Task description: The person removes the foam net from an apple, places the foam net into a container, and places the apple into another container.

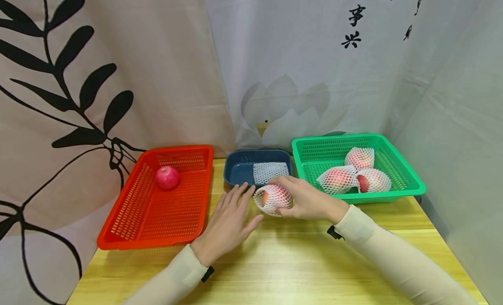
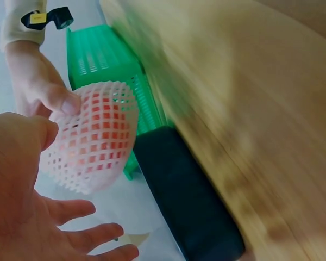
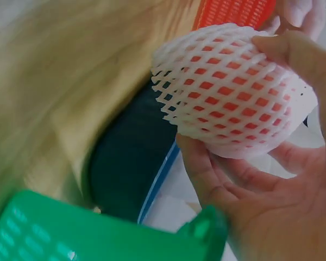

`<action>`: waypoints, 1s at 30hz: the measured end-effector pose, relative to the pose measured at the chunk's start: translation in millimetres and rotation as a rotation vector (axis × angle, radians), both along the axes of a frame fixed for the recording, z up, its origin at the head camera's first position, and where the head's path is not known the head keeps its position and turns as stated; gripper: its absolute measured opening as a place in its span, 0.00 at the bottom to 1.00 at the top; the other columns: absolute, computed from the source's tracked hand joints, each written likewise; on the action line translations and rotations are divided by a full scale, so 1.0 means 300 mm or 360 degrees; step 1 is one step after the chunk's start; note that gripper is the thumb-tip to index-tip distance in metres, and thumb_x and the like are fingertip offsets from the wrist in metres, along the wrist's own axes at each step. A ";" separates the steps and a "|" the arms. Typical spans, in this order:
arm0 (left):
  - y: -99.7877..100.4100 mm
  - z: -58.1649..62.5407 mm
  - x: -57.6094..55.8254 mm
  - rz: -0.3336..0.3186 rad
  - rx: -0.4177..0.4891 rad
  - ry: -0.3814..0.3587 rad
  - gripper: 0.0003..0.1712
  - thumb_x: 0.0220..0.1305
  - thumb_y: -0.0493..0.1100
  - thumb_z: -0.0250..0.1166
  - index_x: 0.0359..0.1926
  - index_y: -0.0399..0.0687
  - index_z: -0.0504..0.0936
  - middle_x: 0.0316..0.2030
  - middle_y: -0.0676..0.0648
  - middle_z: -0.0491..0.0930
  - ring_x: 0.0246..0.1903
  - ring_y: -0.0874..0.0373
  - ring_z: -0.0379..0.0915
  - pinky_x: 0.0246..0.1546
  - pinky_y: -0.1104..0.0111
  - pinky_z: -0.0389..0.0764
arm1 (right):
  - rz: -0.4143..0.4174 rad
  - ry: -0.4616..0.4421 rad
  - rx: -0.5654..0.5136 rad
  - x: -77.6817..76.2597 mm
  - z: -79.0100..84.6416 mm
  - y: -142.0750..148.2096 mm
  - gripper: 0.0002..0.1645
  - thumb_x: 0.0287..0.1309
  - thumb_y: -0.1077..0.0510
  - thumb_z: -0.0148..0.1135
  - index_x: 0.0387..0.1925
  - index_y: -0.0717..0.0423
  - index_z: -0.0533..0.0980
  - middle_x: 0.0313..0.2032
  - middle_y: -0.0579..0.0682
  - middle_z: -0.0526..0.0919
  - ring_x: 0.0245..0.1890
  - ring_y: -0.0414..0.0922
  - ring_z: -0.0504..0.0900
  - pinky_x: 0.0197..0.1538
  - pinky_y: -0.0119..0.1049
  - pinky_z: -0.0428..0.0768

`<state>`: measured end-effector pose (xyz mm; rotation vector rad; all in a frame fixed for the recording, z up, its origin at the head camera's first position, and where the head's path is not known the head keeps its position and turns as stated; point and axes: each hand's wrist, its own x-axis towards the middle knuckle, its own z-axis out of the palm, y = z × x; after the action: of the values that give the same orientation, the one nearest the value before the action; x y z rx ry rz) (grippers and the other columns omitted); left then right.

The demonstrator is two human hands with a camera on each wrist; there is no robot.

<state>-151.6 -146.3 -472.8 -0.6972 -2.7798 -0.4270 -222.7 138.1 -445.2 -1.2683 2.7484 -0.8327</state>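
head view: the right hand (image 1: 304, 199) grips the netted fruit (image 1: 277, 199) just in front of the blue tray (image 1: 239, 168); the left hand (image 1: 225, 226), fingers spread and holding nothing, hangs near. a light, even hold should keep the fruit from slipping in its foam net (image 3: 228, 98).

Left hand (image 1: 225, 226) spread, right hand (image 1: 309, 200) curled

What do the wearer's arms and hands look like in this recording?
Both arms are in long, plain cream sleeves. The left hand and right hand are without gloves. A small black fitting shows at each cuff; in the left wrist view, the right arm's one carries a yellow label.
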 end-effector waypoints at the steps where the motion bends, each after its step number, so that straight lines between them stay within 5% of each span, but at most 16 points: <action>1: -0.001 -0.001 0.003 -0.0006 0.0002 0.0005 0.48 0.86 0.67 0.67 0.91 0.46 0.66 0.88 0.35 0.69 0.86 0.29 0.68 0.83 0.28 0.73 | 0.0003 -0.0014 0.0005 0.003 -0.005 -0.005 0.45 0.65 0.54 0.84 0.79 0.56 0.74 0.64 0.57 0.88 0.53 0.45 0.90 0.50 0.34 0.91; 14: -0.021 -0.013 0.041 -0.0023 0.0023 0.0022 0.46 0.87 0.67 0.66 0.90 0.48 0.67 0.87 0.37 0.71 0.85 0.34 0.70 0.85 0.33 0.73 | 0.0025 -0.0164 0.0049 0.039 -0.060 -0.060 0.40 0.64 0.52 0.80 0.74 0.54 0.76 0.56 0.52 0.91 0.46 0.39 0.88 0.45 0.31 0.88; 23: -0.027 -0.023 0.050 -0.0061 0.0094 -0.0003 0.43 0.86 0.63 0.68 0.89 0.49 0.69 0.86 0.36 0.72 0.82 0.33 0.74 0.82 0.31 0.76 | -0.0003 -0.0312 0.0179 0.044 -0.097 -0.069 0.38 0.69 0.44 0.77 0.75 0.50 0.77 0.58 0.49 0.84 0.51 0.41 0.84 0.53 0.38 0.87; 30: -0.017 -0.039 0.034 -0.0064 0.0139 -0.0031 0.42 0.87 0.64 0.67 0.89 0.51 0.70 0.85 0.37 0.72 0.80 0.34 0.76 0.80 0.32 0.78 | -0.0098 -0.0414 0.0187 0.020 -0.109 -0.068 0.39 0.73 0.45 0.70 0.78 0.56 0.75 0.59 0.54 0.83 0.51 0.45 0.83 0.53 0.45 0.88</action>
<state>-141.4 -151.5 -484.4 -0.7333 -2.7503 -0.5629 -216.8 117.8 -477.7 -0.9832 2.5969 -0.7659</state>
